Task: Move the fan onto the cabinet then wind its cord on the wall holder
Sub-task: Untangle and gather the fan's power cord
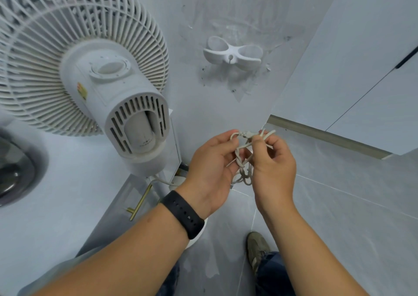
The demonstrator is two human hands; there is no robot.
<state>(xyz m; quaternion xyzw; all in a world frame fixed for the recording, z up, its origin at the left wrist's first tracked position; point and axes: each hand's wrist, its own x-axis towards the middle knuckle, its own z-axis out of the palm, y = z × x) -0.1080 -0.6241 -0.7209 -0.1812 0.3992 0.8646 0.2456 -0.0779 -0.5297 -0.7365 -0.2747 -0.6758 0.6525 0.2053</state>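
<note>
Cord (243, 160): knotted bundle, apparently tangled, pinched by left hand (211, 167) and right hand (271, 162), below wall holder (233, 52); fan (90, 74) left of holder.

Dark round basin (13, 171) at left; black wristband (183, 214); olive shoe (256, 249) on grey floor tiles (339, 194).

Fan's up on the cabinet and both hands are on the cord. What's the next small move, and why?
Probably loosen the knot first: the cord hangs twisted and bunched between the left hand and right hand, and the wall holder above is bare, so it likely needs to run free before winding.
</note>
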